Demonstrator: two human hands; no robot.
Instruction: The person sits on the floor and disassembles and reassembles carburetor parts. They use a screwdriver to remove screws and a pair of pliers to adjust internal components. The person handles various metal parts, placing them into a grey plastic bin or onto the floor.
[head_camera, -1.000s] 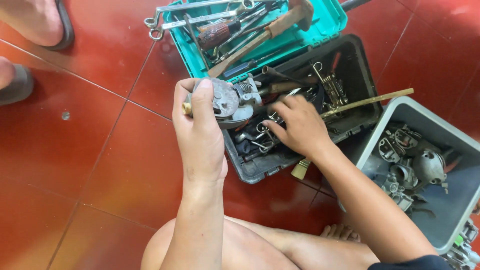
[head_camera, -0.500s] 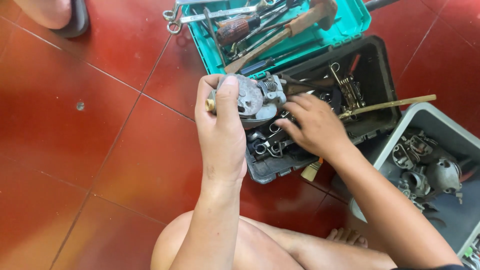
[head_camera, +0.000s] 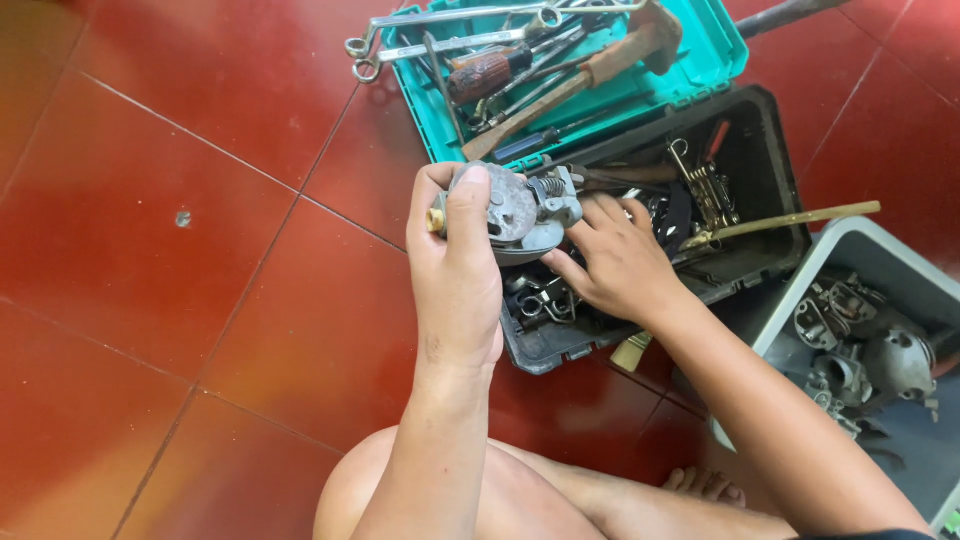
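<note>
Carburetor, grey metal with a small spring on top, sits gripped in the left hand, whose fingers wrap its left side with the thumb pressed flat on its face. Just right of it, the right hand touches the part's right edge, fingers loosely curled and closed on nothing. Beneath both hands lies an open black toolbox full of small metal parts, on the red tiled floor. Above the fingers, a teal tray holds wrenches and a hammer. Far right of the fingers, a grey bin holds more metal parts.
</note>
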